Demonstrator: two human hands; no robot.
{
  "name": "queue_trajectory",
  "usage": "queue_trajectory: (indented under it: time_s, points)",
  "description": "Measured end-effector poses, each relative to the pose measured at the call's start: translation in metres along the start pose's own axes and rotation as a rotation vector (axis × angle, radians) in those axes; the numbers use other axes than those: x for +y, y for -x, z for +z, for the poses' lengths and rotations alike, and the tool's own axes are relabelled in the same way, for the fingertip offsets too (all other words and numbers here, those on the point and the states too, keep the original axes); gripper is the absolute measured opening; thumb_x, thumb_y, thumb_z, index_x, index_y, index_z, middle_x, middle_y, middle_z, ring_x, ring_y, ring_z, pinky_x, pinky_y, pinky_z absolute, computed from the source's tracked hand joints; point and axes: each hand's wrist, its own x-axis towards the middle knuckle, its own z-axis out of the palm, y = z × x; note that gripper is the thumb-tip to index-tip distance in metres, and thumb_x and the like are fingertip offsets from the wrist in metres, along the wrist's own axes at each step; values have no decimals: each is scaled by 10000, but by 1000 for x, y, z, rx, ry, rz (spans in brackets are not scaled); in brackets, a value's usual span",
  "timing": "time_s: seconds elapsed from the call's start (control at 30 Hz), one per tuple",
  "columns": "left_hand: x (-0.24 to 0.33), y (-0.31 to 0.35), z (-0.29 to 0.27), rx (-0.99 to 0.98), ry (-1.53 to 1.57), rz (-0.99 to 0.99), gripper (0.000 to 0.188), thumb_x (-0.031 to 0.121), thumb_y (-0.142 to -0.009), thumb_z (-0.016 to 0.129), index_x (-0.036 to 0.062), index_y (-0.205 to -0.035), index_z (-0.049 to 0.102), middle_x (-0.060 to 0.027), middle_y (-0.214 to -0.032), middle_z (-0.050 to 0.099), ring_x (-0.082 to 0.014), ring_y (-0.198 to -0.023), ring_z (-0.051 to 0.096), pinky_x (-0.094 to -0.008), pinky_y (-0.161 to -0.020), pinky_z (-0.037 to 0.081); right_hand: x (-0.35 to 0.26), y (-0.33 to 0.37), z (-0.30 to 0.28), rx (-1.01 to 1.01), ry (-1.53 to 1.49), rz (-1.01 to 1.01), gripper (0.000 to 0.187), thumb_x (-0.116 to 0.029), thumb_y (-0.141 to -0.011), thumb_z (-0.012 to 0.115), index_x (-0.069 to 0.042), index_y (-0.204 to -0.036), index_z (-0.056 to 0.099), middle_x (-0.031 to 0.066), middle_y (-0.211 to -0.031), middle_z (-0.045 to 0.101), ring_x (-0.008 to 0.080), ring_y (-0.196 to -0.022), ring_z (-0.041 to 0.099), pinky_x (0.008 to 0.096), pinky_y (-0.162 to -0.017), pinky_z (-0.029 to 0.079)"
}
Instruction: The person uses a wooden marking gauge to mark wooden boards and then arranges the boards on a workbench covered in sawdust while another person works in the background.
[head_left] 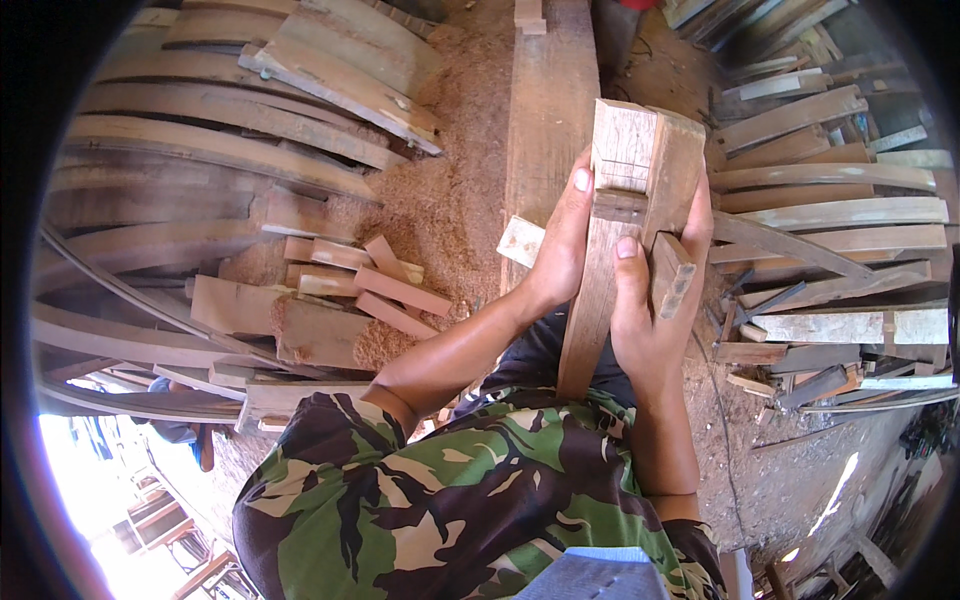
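The left hand [562, 250] is gripping the left side of a notched wood block [602, 278], thumb lying along its edge. The right hand [645, 338] is clasping the opposite side, thumb pressing beside a short stick [672, 284]. The block is being held before the body, its lower end pointing toward the camouflage shirt [430, 480].

Woodworking wkshp, lumber pcs [235, 108] piled both sides, sawdust [468, 170] on flr [770, 490], small offcuts [403, 290]
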Motion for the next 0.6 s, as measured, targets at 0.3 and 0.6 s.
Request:
queue_trajectory:
  time_s: [0.3, 0.6]
  points:
    - [5, 1, -1, 7, -39, -16, 699, 537, -1190, 160, 39, -1633, 371, -165, -1565, 545, -262, -1416, 568, -448, -1233, 437, -4, -2, 2, -28, -34, 53, 739, -155, -1057, 595, 61, -1675, 252, 255, -1640, 401, 321, -1512, 412, 427, -1258, 293]
    - [8, -2, -3, -39, 4, -6, 686, 548, -1186, 202, 61, -1655, 314, -155, -1566, 507, -243, -1438, 522, -423, -1239, 409, -1, -4, 6, -31, -24, 39, 755, -169, -1063, 608, 83, -1671, 239, 259, -1636, 403, 319, -1512, 415, 424, -1256, 297]
